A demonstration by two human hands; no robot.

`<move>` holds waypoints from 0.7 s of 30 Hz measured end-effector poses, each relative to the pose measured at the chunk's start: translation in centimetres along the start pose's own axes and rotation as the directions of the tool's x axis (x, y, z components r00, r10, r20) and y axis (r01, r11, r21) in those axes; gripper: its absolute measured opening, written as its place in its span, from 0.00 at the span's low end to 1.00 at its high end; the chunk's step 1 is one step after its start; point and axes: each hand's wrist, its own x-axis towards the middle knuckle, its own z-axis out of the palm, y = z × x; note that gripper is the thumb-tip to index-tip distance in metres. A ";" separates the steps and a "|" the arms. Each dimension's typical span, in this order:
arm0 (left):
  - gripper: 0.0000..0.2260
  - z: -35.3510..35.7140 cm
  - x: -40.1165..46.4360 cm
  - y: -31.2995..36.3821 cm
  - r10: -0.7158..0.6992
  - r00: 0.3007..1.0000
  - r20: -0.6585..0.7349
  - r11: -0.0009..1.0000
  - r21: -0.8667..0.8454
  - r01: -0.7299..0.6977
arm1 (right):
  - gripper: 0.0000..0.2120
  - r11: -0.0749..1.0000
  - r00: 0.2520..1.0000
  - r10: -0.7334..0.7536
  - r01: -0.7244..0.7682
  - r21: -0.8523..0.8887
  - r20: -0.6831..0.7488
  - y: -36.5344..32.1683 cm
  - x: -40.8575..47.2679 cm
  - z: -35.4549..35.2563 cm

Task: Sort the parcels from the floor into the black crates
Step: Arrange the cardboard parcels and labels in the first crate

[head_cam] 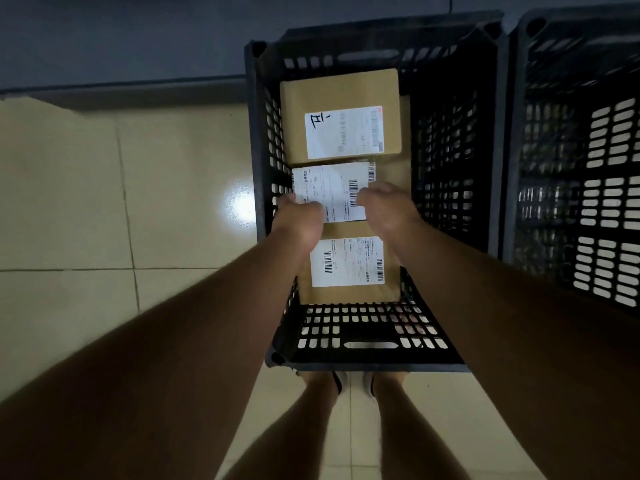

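Standing on pale floor tiles (pixel 69 202), black crate (pixel 450 133) holds parcels; both hands seemingly grip the middle parcel (pixel 332 188).

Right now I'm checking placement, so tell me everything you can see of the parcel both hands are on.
The middle parcel is a flat brown package with a white shipping label carrying barcodes. It lies inside the black crate, between two other brown labelled parcels. The left hand and right hand are on its near edge; their exact grip is unclear.

We are seeing a dim, soft wide-angle view; glare is shining on the floor tiles (pixel 242 206), edges bending.
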 end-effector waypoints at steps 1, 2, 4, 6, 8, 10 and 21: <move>0.22 0.4 0.5 0.0 0.010 1.000 -0.002 1.000 0.025 -0.010 | 0.19 1.000 1.000 0.007 -0.007 0.006 0.003 0.2 0.4 0.3; 0.22 0.7 0.9 0.0 0.020 1.000 -0.007 0.998 0.052 -0.020 | 0.21 1.000 1.000 0.016 -0.016 0.010 0.008 0.3 0.8 0.6; 0.23 1.4 1.4 -0.1 0.037 0.999 -0.025 0.994 0.103 -0.034 | 0.25 0.999 0.999 0.045 -0.045 0.028 0.012 0.7 1.4 1.0; 0.26 1.8 1.7 -0.4 0.056 0.996 -0.063 0.986 0.159 -0.046 | 0.26 0.997 0.998 0.054 -0.055 0.051 0.021 1.0 1.9 1.5; 0.29 2.0 1.8 -0.8 0.074 0.993 -0.087 0.980 0.192 -0.056 | 0.27 0.999 0.998 0.041 -0.042 0.030 0.055 1.2 2.1 2.1; 0.30 2.0 2.1 -1.0 0.073 0.995 -0.066 0.977 0.205 -0.058 | 0.30 0.999 0.995 0.048 -0.050 0.016 0.084 1.1 2.2 2.6; 0.26 0.2 -0.3 0.7 -0.010 0.998 0.064 0.958 0.287 -0.009 | 0.22 0.996 0.997 -0.020 0.027 -0.088 0.080 0.0 0.4 1.4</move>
